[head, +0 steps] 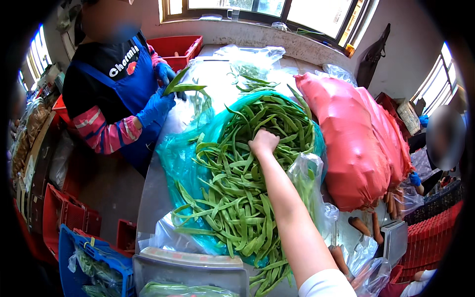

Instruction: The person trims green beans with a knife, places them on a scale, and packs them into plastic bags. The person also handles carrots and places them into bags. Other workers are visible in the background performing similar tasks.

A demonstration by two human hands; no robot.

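My right hand (pixel 264 141) reaches into the mouth of a teal plastic bag (pixel 185 148) full of flat green beans (pixel 248 200). Its fingers curl down among the beans, and the fingertips are hidden, so whether they grip any is unclear. Beans spill from the bag towards me over the table. Close to the right of my forearm stands a clear plastic bag (pixel 306 174) with beans showing inside. My left hand is out of view. Below the spilled beans, a grey tray (pixel 193 270) holds bagged beans.
Across the left table edge, a co-worker's blue-gloved hands (pixel 156 105) hold beans. Large red sacks (pixel 349 137) bulk up on the right. Carrots (pixel 359 225) and a metal-topped box (pixel 394 241) lie nearer me. A blue crate (pixel 68 256) stands lower left; a red crate (pixel 178 50) sits behind.
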